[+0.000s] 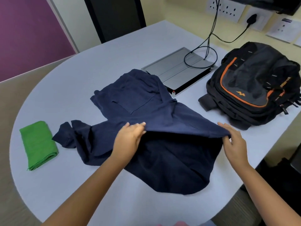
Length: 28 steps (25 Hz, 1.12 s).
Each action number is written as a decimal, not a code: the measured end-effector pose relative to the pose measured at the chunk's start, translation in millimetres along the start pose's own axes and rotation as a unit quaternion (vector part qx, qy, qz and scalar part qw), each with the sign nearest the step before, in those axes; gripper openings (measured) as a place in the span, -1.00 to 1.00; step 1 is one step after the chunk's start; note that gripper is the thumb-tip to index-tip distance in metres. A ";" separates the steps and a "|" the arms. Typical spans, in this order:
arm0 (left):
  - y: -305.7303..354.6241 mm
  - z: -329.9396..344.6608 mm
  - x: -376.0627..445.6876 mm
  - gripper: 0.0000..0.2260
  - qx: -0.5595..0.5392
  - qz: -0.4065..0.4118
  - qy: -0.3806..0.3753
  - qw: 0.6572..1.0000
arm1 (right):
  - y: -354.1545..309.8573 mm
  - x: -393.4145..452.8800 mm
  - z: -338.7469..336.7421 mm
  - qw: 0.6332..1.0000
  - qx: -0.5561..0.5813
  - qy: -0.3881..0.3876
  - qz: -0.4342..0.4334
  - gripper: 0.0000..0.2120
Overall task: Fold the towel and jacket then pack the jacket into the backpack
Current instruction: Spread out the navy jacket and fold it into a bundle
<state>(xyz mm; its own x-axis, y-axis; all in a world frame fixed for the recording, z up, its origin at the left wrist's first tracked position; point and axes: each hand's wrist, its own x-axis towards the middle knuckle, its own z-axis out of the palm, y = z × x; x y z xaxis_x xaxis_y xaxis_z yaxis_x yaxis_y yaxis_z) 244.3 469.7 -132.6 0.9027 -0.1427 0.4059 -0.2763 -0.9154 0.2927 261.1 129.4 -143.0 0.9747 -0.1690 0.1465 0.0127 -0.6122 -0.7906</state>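
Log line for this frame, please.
stage: folding jacket | left hand: grips jacket edge | right hand: grips jacket edge | towel: folded | backpack: unpacked

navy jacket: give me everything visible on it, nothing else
The navy jacket is dark blue, soft and matte, like knit or fleece. It lies spread and rumpled in the middle of the pale table, not yet folded. A seamed panel shows on its far part; one sleeve trails left, ending near the folded green towel without touching it. The left hand and right hand pinch a near edge and lift it, leaving a shadowed gap beneath. Its far end overlaps the grey floor-box cover.
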 end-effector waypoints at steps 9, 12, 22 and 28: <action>-98.3 -22.1 -141.7 -0.75 0.085 0.157 -0.114 0.977 | 42.2 -118.5 45.3 0.847 -0.231 -0.326 -0.351 -0.37; -86.4 3.0 -172.7 -0.75 0.131 0.112 -0.232 0.957 | 62.9 -126.7 48.1 0.796 -0.322 -0.357 -0.369 -0.32; 10.0 55.1 -146.5 -0.28 0.057 0.098 -0.330 0.937 | 52.8 -83.0 27.7 0.856 -0.384 -0.228 -0.262 -0.01; 31.0 65.4 -98.6 -0.36 0.013 -0.123 -0.287 0.950 | -11.4 -15.7 38.3 0.964 -0.191 -0.103 -0.153 -0.52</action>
<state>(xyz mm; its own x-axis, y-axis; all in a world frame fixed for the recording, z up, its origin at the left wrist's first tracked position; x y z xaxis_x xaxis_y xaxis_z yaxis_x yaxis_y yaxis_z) 168.4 430.7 -220.2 0.9719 -0.0983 -0.2137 -0.0324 -0.9558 0.2924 254.2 168.6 -159.1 0.9625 0.1981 0.1852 0.2620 -0.8555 -0.4467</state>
